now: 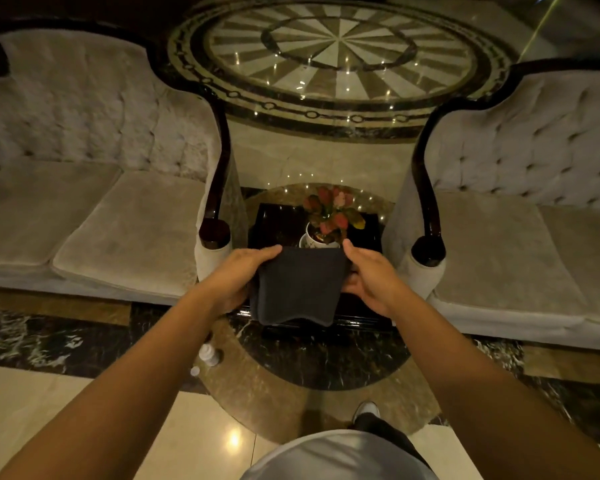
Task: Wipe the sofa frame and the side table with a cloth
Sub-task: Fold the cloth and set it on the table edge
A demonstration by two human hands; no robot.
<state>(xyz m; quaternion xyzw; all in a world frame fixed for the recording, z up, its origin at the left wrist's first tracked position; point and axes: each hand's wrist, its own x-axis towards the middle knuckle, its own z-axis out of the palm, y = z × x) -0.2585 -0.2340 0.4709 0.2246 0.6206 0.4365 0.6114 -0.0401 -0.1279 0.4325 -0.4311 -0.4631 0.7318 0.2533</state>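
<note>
My left hand and right hand grip a folded cloth above the dark table. No writing reads; sofas at nine and three on marble floor.

A grand lounge or lobby — hotel-like, though a large home is possible.

Polished marble floor with a round sunburst medallion mirroring ceiling lights; two tufted velvet sofas with dark carved wood frames flank a dark glossy side table — on it a white pot of red-leaved plant.
</note>
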